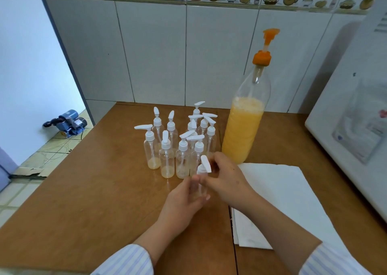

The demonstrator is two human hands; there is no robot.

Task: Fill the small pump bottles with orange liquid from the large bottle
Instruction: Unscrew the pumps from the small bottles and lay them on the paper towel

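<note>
A tall clear bottle (pixel 243 128) with an orange pump top stands on the brown table, a little over half full of orange liquid. Left of it stands a cluster of several small clear pump bottles (pixel 173 144) with white pump heads; the front ones hold a little pale orange liquid at the bottom. My left hand (pixel 184 199) grips the body of one small clear bottle (pixel 199 187) in front of the cluster. My right hand (pixel 222 176) pinches its white pump cap (pixel 204 166).
A white paper sheet (pixel 278 201) lies on the table (pixel 83 191) at the right, under my right forearm. A white appliance (pixel 356 117) stands at the far right. A tiled wall runs behind. A blue water pump (pixel 67 122) sits on the floor at the left.
</note>
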